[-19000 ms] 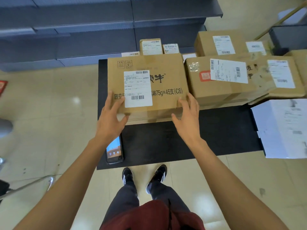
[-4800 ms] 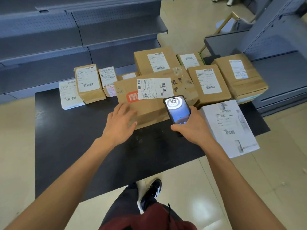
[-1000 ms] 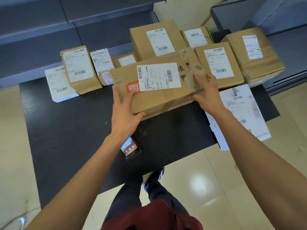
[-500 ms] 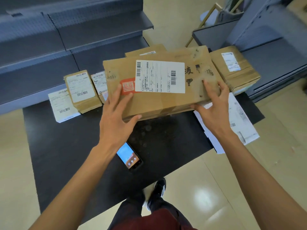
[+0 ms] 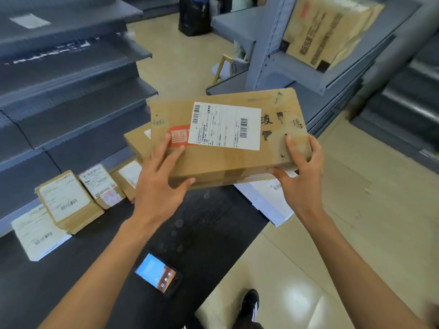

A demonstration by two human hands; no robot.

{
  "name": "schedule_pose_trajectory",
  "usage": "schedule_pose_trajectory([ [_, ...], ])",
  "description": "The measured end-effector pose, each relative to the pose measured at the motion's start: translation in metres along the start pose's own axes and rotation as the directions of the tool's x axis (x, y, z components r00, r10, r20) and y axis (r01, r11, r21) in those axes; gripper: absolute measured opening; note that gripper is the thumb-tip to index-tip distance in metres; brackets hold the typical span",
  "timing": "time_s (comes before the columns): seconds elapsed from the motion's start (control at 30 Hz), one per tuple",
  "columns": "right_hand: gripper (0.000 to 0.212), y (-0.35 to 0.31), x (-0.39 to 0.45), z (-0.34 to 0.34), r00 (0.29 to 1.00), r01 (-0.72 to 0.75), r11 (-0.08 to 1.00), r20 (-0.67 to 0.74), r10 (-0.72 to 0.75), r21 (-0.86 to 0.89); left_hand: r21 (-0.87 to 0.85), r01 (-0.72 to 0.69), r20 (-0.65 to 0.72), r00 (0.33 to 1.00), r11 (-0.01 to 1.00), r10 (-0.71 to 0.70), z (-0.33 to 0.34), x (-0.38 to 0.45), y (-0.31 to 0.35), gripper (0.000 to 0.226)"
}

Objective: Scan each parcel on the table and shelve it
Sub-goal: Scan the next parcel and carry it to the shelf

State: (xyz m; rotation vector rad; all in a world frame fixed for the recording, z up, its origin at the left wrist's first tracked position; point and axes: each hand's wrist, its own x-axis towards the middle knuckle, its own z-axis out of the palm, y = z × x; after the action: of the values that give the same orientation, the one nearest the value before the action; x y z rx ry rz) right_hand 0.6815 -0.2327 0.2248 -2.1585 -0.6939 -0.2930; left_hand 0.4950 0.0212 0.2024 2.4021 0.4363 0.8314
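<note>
Now the wide, flat brown cardboard parcel with the white shipping label and red square logo (image 5: 228, 138) is off the black table (image 5: 209, 224), held in the air above its far right part and tilted, its right end highest. The left hand (image 5: 159, 186) grips the near left corner, fingers spread over the top face across the red logo and thumb hooked under the near edge; the right hand (image 5: 301, 176) clasps the near right corner, fingers curled over the top and thumb on the front edge. At about 6 o'clock from the parcel the black handheld scanner with a lit blue screen (image 5: 156, 273) lies flat on the table near its front edge, held by neither hand, which suggests this parcel's scan is finished and the carry to a shelf is in hand. At 1 o'clock stands the grey metal shelving unit (image 5: 297, 67), with one large brown carton (image 5: 327, 27) already on an upper shelf; judging by that, at least one parcel is shelved. Plenty is left: at 8 o'clock several small brown and white labelled parcels (image 5: 69, 200) sit on the table's far left, another brown box (image 5: 137, 143) shows just behind the held one, and a white flat parcel (image 5: 266, 198) overhangs the table's right edge beneath it.
</note>
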Motion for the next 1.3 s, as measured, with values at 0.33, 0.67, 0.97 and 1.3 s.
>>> schedule_pose_trajectory([
  [0.33, 0.080, 0.080, -0.019, -0.088, 0.965, -0.162, 0.986, -0.218, 0.149, -0.043, -0.071, -0.174, 0.122, 0.976, 0.982, 0.182, 0.085, 0.045, 0.080, 0.081],
  [0.67, 0.077, 0.178, -0.036, -0.201, 0.894, -0.269, 0.963, -0.375, 0.247, -0.008, -0.141, -0.331, 0.213, 0.910, 0.933, 0.356, 0.188, 0.073, 0.209, 0.079],
  [0.97, 0.074, 0.256, -0.048, -0.296, 0.838, -0.299, 0.954, -0.474, 0.270, 0.013, -0.189, -0.419, 0.206, 0.867, 0.888, 0.453, 0.272, 0.075, 0.315, 0.079],
  [1.3, 0.073, 0.315, -0.031, -0.346, 0.798, -0.322, 0.947, -0.541, 0.266, -0.010, -0.226, -0.498, 0.196, 0.819, 0.837, 0.540, 0.338, 0.109, 0.373, 0.077],
])
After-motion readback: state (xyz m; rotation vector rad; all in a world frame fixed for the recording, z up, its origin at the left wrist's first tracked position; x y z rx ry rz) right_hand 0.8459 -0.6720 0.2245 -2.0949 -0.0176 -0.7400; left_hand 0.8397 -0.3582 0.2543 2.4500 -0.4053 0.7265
